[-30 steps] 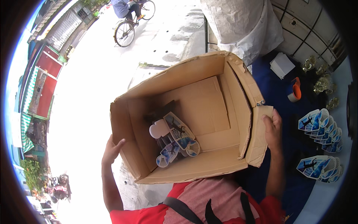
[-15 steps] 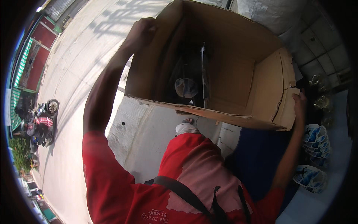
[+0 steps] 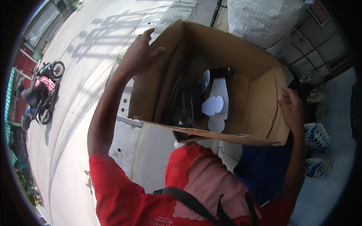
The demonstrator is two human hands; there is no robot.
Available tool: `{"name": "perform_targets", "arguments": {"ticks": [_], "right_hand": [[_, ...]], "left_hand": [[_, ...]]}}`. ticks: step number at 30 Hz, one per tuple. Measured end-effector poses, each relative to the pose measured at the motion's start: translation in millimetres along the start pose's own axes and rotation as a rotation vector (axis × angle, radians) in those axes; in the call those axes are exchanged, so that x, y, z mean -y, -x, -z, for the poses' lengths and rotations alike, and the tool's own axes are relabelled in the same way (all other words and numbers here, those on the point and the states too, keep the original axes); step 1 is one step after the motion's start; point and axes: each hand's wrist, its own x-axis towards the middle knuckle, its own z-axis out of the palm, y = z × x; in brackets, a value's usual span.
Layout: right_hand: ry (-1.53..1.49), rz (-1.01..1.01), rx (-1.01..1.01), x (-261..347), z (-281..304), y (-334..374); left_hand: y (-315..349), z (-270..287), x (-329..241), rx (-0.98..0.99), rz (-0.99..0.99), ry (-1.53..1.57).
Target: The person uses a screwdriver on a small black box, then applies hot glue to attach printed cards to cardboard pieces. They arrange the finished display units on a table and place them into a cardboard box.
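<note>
Left hand (image 3: 140, 54) lies flat against the outer left wall of the cardboard box (image 3: 241, 75), fingers spread and extended toward 12 o'clock. Palm presses rather than clasps; nothing is enclosed in it. Right hand (image 3: 290, 109) is at the box's right side, about 3 o'clock from the box centre, fingers curled over the edge of a side flap (image 3: 277, 130) and pinching it. The two hands squeeze from opposite walls, which looks like the way a wide, floppy box gets carried or tipped when no handles exist.

The box is held up in front of the chest, tilted so its open mouth faces the camera. Inside: white flat cut-out pieces (image 3: 215, 105) near the centre, and dark items (image 3: 184, 101) at their 9 o'clock, too shadowed to identify. They sit toward the lower inside, apparently having slid there with the tilt.

Below the box, at 6 o'clock, the person's red shirt (image 3: 124, 192) and a dark strap (image 3: 196, 205). At 4 o'clock from the box, stacks of blue-and-white packets (image 3: 316, 135) on a pale surface. A white sack (image 3: 264, 19) at 12 o'clock. At far 9 o'clock, a parked motorbike (image 3: 41, 94) on the sunlit street (image 3: 75, 124).
</note>
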Motion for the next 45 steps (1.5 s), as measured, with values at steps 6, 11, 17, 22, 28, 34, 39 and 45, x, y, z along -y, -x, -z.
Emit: {"name": "perform_targets", "arguments": {"ticks": [6, 11, 17, 22, 28, 34, 39, 45], "right_hand": [[0.080, 0.243, 0.740, 85.1, -77.8, -43.8], [0.385, 0.408, 1.028, 55.4, -168.7, -64.0], [0.635, 0.886, 0.803, 15.9, -242.9, -50.5], [0.628, 1.040, 0.668, -1.3, -253.1, -55.3], [0.552, 0.970, 0.409, 13.4, -185.3, -89.8], [-0.297, 0.316, -0.284, 31.4, -39.6, -94.8], [-0.439, 0.260, -0.828, 31.3, 78.3, -27.9], [-0.214, -0.131, -1.234, 7.7, 133.7, 100.9]], "left_hand": [[26.3, 12.6, -32.6, 0.060, -0.218, 0.127], [49.3, 17.9, -35.0, 0.214, -0.250, 0.170], [70.9, 40.9, -19.4, 0.208, -0.220, 0.195], [71.4, 59.6, -14.1, 0.151, -0.217, 0.230], [57.8, 70.4, -22.0, 0.120, -0.311, 0.250], [34.6, 74.8, -47.7, 0.104, -0.400, 0.289], [12.6, 63.3, -81.4, 0.168, -0.540, 0.298], [9.7, 35.0, -125.5, 0.439, -0.590, 0.208]]}}
